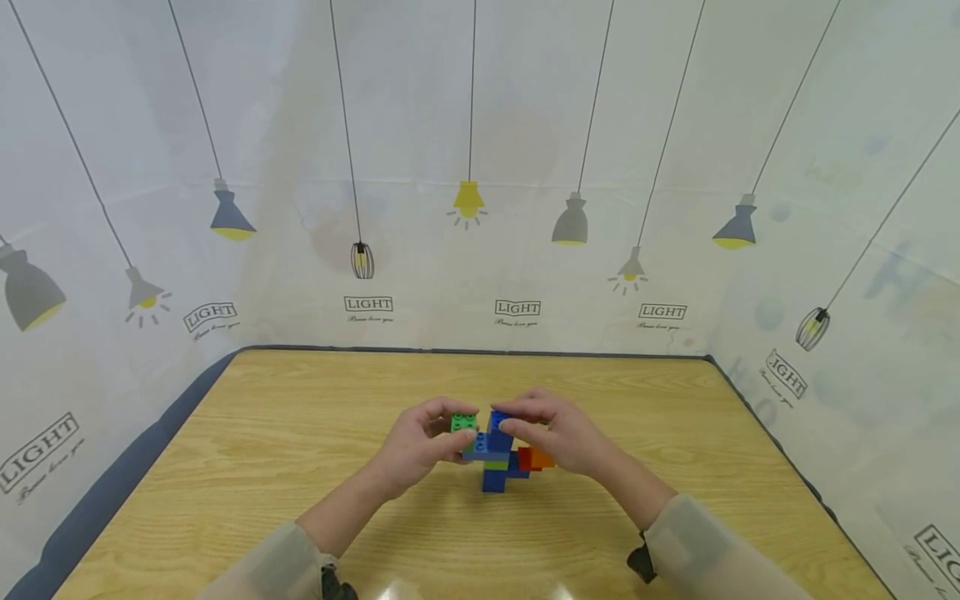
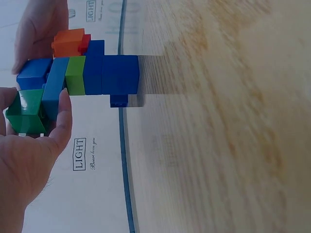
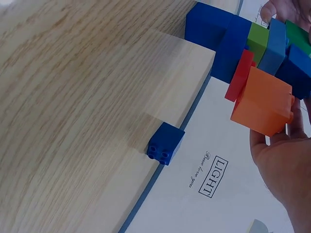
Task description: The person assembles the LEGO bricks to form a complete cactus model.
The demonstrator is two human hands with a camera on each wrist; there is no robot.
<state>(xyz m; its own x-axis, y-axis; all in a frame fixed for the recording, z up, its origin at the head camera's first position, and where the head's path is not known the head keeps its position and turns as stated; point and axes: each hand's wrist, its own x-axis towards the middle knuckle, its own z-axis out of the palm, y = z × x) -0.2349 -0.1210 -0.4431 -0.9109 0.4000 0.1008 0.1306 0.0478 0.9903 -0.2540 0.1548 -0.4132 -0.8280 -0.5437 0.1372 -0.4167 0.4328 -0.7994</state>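
Observation:
A built stack of toy bricks stands on the table between both hands. At its upper left is a green brick [image 1: 463,422], which my left hand [image 1: 408,446] holds between thumb and fingers. My right hand [image 1: 566,433] pinches the dark blue brick [image 1: 498,435] at the upper right. Both bricks sit over a lighter blue brick [image 1: 483,455]; below come a lime green brick [image 1: 496,465] and a dark blue base brick [image 1: 493,482]. A red brick [image 3: 240,75] and an orange brick [image 3: 265,102] project from the right side, beneath the right hand.
In the right wrist view a loose blue brick [image 3: 165,143] lies on the wooden table [image 1: 300,417], apart from the stack. Beyond the table's dark edge rises a white backdrop [image 1: 420,125] printed with lamps.

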